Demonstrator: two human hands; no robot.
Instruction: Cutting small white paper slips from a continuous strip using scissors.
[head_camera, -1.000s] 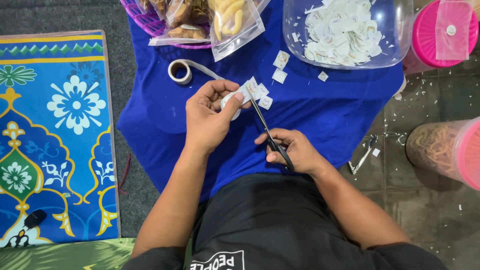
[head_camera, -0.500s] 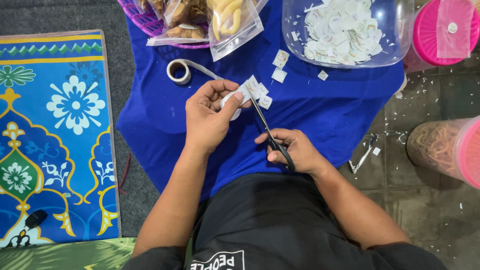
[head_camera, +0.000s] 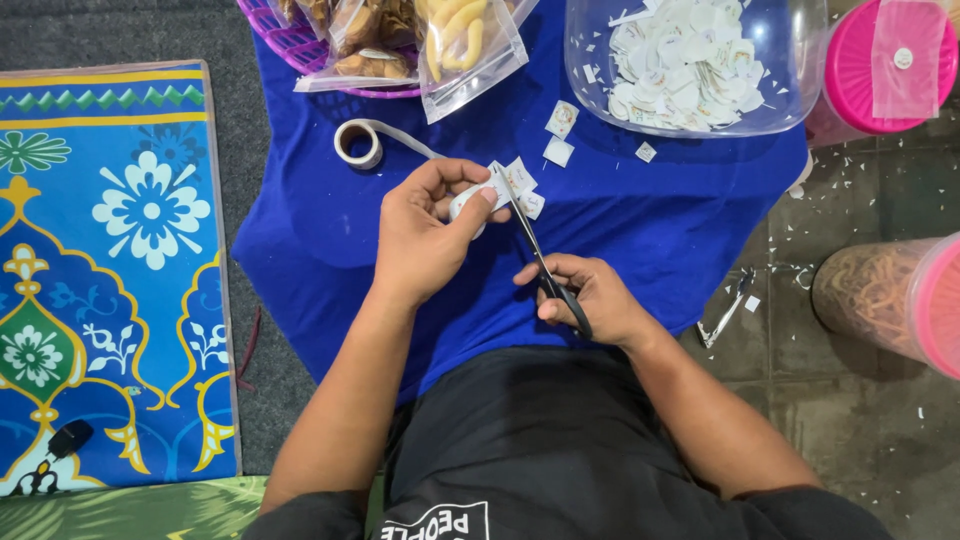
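Unmoved since earlier: small white sticker (head_camera: 470, 200), scissors (head_camera: 545, 265).

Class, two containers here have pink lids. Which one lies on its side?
The clear plastic jar with the pink lid at the right edge lies sideways on the floor; the other pink-lidded container, top right, shows its lid facing up.

I saw a grey floor (head_camera: 860, 440) carrying everything. A blue cloth (head_camera: 650, 230) lay spread on it, a patterned blue mat (head_camera: 110, 270) beside it to the left. On the cloth sat a tape roll (head_camera: 358, 144), small white labels (head_camera: 560, 120) and a clear bowl (head_camera: 800, 70). Paper scraps (head_camera: 752, 303) dotted the floor tiles near a pink-lidded jar (head_camera: 890, 300).
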